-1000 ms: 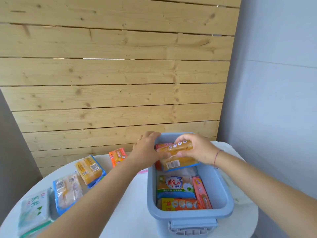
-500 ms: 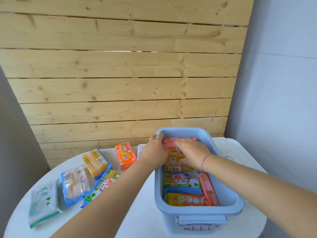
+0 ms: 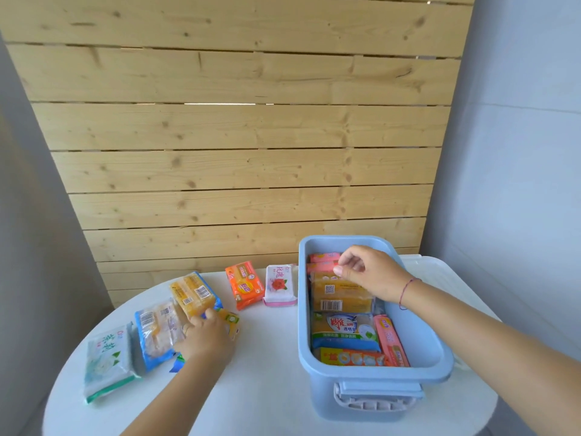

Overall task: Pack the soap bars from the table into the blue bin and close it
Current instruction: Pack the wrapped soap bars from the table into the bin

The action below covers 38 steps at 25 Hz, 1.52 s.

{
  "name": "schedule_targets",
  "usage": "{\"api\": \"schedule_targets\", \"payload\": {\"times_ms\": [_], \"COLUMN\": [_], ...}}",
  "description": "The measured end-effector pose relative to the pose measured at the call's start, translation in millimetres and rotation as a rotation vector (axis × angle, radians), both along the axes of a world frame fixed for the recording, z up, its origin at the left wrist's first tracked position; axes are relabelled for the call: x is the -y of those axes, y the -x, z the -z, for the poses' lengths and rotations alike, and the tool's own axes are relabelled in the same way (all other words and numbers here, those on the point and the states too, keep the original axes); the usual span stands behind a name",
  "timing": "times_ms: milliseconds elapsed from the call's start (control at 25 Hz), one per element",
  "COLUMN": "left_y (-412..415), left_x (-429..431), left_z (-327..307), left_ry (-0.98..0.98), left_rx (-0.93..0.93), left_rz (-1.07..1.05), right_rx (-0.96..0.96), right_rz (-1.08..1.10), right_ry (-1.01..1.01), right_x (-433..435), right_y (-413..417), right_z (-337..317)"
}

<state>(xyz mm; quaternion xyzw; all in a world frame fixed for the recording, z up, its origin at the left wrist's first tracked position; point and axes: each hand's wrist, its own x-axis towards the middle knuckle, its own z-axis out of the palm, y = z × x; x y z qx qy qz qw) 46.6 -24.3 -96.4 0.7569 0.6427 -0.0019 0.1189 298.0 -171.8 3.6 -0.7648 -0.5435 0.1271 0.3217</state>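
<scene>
The blue bin (image 3: 421, 347) stands open on the right of the white round table (image 3: 267, 388), with several wrapped soap bars inside. A yellow soap pack (image 3: 341, 297) lies across the bin's far half. Just above that pack hovers my right hand (image 3: 367, 272), fingers loosely curled and holding nothing. My left hand (image 3: 206, 336) lies on a yellow-green soap pack (image 3: 231, 320) on the table, fingers over it. Around it lie a yellow-blue pack (image 3: 193, 292), a blue-edged pack (image 3: 157, 335) and a white-green pack (image 3: 107, 360). An orange bar (image 3: 245, 283) and a white-pink bar (image 3: 279, 284) lie near the bin.
A wooden slat wall (image 3: 235, 152) rises right behind the table. A white lid (image 3: 434, 272) lies behind and to the right of the bin. A grey wall stands on the right. The bin's front latch handle (image 3: 374, 401) faces me.
Both hands put the yellow pack down into the bin. My left hand then left the bin and moved left onto a pack on the table. My right hand rose off the pack.
</scene>
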Motion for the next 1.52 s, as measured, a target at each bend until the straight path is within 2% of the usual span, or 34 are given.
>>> {"api": "schedule_targets", "payload": {"times_ms": [80,160,240,320,440,480,560,680,760,840,960,1000,1200,1360,1440,1520], "left_y": [6.8,8.5,-2.9,-26.4,-65.6,-75.3,-86.2,-87.8,-87.9,-88.5,-86.9,-86.2,-86.8,-76.6,-56.8,-30.0], "left_x": [-2.8,-0.1,5.7,22.4,57.1,66.7,73.7,59.1,50.4,49.1,51.4,50.7,51.4,47.2,33.3,2.9], "left_z": [-3.5,-17.1,-43.1,-83.4,-130.1,-136.1,-136.8,-123.7,-112.8,-101.3,-96.0,-95.3,-91.2,-83.8,-70.2,-50.5], "left_ry": [0.058,0.037,-0.168,-0.447,-0.821,-0.861,-0.710,-0.131,0.142,0.285,0.330,0.326,0.274,0.371,0.288,0.080], "left_rx": [0.077,0.256,0.445,0.544,0.486,0.461,0.480,0.684,0.744,0.779,0.807,0.809,0.761,0.890,0.908,0.723], "left_rz": [-0.011,0.044,0.215,0.465,0.834,0.923,0.978,0.763,0.578,0.461,0.428,0.425,0.420,0.452,0.367,0.160], "right_rx": [-0.026,-0.056,-0.180,-0.353,-0.442,-0.423,-0.295,-0.080,-0.108,-0.106,0.354,0.445,0.465,0.435,0.382,0.278], "right_rz": [0.020,0.024,0.008,-0.062,-0.198,-0.203,-0.146,-0.034,-0.011,-0.016,0.032,0.031,-0.040,-0.061,-0.060,-0.035], "right_ry": [-0.002,-0.020,-0.081,-0.101,-0.072,-0.069,-0.048,0.107,0.162,0.146,0.192,0.211,0.242,0.263,0.280,0.242], "right_x": [6.2,11.0,12.4,10.7,10.6,13.5,21.8,35.3,35.3,28.8,21.3,21.0,19.4,17.8,20.8,23.6], "right_y": [-1.1,-2.3,0.6,9.6,19.5,19.1,9.8,-5.0,-5.0,1.9,8.3,10.8,21.9,19.6,15.7,12.3], "right_z": [-2.2,-8.1,-21.8,-40.1,-62.5,-66.9,-68.7,-50.0,-26.9,-7.0,0.8,-0.9,-3.4,-1.0,-2.9,-6.5]}}
